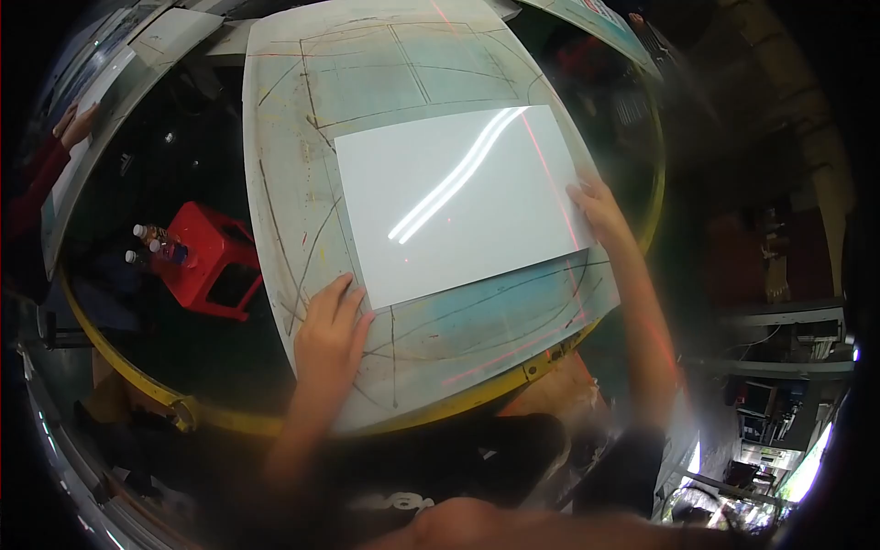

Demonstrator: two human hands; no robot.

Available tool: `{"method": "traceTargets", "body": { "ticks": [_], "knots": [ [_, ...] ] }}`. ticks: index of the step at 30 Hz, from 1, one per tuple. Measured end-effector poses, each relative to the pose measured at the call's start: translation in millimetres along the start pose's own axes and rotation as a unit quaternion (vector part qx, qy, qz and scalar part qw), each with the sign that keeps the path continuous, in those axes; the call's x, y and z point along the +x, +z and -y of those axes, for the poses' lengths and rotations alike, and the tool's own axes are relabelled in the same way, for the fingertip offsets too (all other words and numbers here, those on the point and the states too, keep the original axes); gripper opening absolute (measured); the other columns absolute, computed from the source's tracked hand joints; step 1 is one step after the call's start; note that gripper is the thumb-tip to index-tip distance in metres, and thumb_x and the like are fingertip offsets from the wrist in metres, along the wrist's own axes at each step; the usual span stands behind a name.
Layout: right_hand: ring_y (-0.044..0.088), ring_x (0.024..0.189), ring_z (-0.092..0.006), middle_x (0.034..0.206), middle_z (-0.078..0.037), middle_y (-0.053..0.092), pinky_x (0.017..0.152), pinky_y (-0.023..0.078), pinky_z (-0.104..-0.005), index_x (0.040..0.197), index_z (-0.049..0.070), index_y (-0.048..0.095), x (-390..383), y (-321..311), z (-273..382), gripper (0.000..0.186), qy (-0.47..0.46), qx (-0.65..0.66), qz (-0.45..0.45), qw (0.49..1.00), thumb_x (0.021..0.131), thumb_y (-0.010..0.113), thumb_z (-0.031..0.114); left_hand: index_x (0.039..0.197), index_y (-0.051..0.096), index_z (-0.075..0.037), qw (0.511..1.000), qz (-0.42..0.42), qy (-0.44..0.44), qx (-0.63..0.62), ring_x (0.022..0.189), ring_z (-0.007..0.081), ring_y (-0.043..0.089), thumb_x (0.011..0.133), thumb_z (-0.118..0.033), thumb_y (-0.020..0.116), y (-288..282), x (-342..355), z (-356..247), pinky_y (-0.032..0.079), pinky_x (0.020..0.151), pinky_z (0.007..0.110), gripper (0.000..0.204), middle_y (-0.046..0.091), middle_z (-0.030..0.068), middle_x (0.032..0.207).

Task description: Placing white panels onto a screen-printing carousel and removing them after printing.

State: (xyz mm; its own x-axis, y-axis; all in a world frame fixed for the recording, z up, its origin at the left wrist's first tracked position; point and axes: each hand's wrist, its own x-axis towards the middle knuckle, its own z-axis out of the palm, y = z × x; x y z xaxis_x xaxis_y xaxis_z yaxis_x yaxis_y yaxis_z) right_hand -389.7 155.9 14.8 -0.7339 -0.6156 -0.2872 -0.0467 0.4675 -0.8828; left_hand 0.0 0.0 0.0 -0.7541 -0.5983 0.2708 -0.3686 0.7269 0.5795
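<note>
A glossy white sheet (458, 211), crossed by a red laser line, lies on a worn pale board (367, 64) marked with dark curved lines and bluish patches. My left hand (330, 335) rests on the board beside the sheet's lower-left corner, fingers extended, their tips at or very near that corner. My right hand (596, 211) grips the sheet's right edge near the lower right. Further laser lines fall on the board below the sheet.
A yellow curved rail (101, 335) runs around the board. A red plastic stool (206, 257) with several bottles (165, 249) stands at left. Another person's hands (75, 124) touch a pale panel at far left. Another panel (596, 27) is at upper right.
</note>
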Motion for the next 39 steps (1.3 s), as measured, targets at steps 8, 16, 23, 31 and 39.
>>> {"method": "traceTargets", "body": {
  "ticks": [8,16,23,31,39],
  "knots": [
    [0.061,0.084,-0.0128,0.097,-0.01,0.066,0.075,0.048,-0.0233,0.133,-0.002,0.043,-8.0,4.9,5.7,0.045,-0.026,0.023,-0.033,0.999,0.091,0.057,0.009,0.104,0.062,-0.001,1.0,0.001,0.002,-0.005,0.106,0.0315,0.056,0.078,-0.007,0.068,-0.6,0.8,-0.9,0.047,0.087,0.037,0.028,0.057,0.0131,0.118],
    [0.062,0.083,-0.0121,0.097,-0.01,0.066,0.074,0.048,-0.0226,0.133,-0.003,0.043,-4.2,8.2,6.4,0.044,-0.03,0.024,-0.022,0.999,0.092,0.055,0.007,0.103,0.063,-0.001,1.0,0.005,-0.004,-0.006,0.106,0.0316,0.056,0.077,-0.007,0.069,-2.8,2.1,-1.9,0.047,0.087,0.037,0.027,0.058,0.013,0.118],
    [0.062,0.084,-0.0133,0.098,-0.011,0.066,0.074,0.049,-0.0233,0.133,-0.003,0.042,4.3,6.4,-3.7,0.045,-0.034,0.03,-0.014,0.999,0.091,0.055,0.006,0.103,0.062,-0.001,1.0,0.009,-0.004,-0.006,0.106,0.0313,0.056,0.078,-0.007,0.068,-2.2,3.1,-2.2,0.046,0.087,0.037,0.026,0.058,0.013,0.118],
    [0.062,0.084,-0.0138,0.099,-0.012,0.066,0.074,0.05,-0.024,0.134,-0.005,0.041,7.4,8.9,-5.3,0.046,-0.025,0.012,-0.016,0.999,0.091,0.055,0.005,0.103,0.062,-0.001,1.0,0.012,-0.008,-0.005,0.106,0.0314,0.056,0.079,-0.006,0.067,-2.7,2.0,-2.1,0.046,0.087,0.037,0.025,0.057,0.0125,0.119],
    [0.061,0.082,-0.0127,0.098,-0.011,0.066,0.072,0.049,-0.023,0.133,-0.005,0.042,4.1,13.1,1.8,0.046,-0.038,0.005,-0.015,0.999,0.091,0.056,0.006,0.104,0.062,-0.001,1.0,0.018,-0.007,-0.004,0.106,0.031,0.056,0.079,-0.006,0.067,-4.1,2.3,-2.5,0.046,0.088,0.037,0.026,0.057,0.0121,0.119]
  ]
}}
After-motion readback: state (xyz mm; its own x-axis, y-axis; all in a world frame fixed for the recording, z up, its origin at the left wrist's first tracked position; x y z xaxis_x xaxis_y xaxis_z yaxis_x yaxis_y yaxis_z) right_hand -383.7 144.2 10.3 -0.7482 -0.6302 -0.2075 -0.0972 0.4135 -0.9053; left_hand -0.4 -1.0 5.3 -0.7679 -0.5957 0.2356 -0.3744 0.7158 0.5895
